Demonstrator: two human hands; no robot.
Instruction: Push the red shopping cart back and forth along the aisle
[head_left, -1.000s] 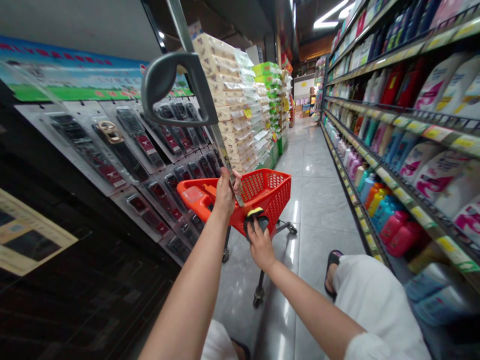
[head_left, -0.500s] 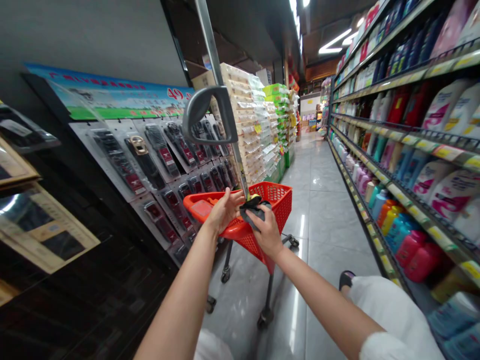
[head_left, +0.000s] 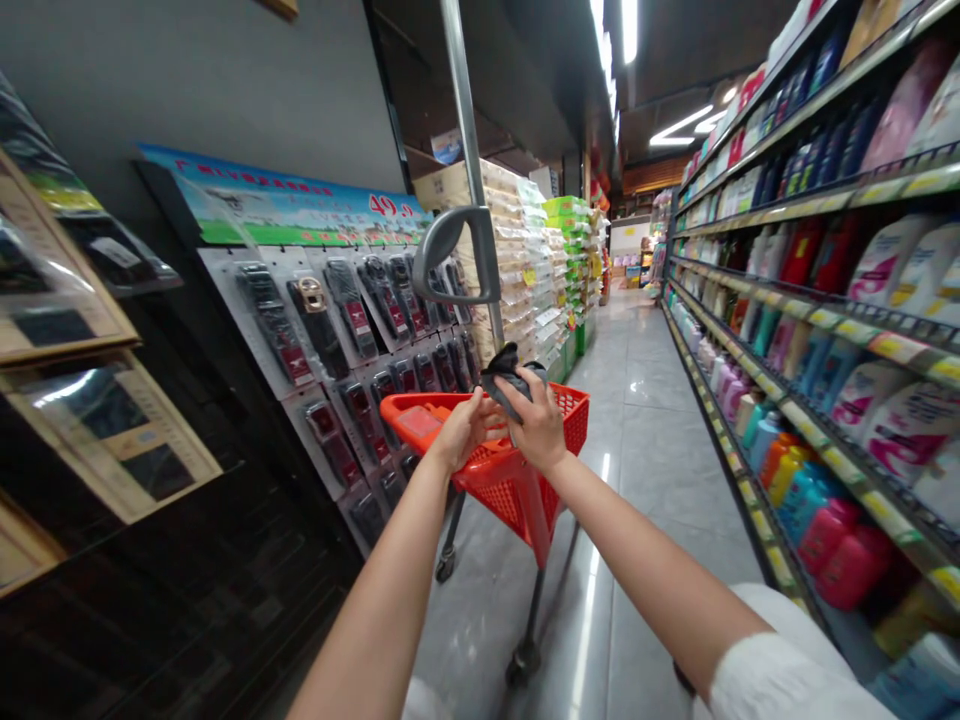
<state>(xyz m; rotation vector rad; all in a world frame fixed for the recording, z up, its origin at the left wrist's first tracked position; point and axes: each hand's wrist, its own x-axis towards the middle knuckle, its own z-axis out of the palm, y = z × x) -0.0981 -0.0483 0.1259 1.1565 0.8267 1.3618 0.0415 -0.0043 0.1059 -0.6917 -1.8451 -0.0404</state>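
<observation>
A crumpled dark grey cloth (head_left: pixel 501 368) is gripped in my right hand (head_left: pixel 541 430), its fingers bent over the top of it. Just left of it is my left hand (head_left: pixel 463 436), open with the thumb raised and the fingers loosely curled towards the right hand. Whether the left fingertips touch the cloth I cannot tell. Both hands are above the near end of a red plastic shopping cart (head_left: pixel 502 490). Its grey handle (head_left: pixel 491 255) on a metal pole rises behind the hands.
Packaged belts (head_left: pixel 274 320) hang on a display at left, beside boxed goods (head_left: pixel 120 440). Stacked packs (head_left: pixel 510 240) stand beyond the cart. A long shelf of bottles (head_left: pixel 810 380) lines the right side. Grey tiled floor (head_left: pixel 637 420) runs down the aisle between.
My right hand and the cloth have risen slightly relative to the cart, and more of the cloth stands up above the fingers. My left hand stays close by. The camera view has shifted a little.
</observation>
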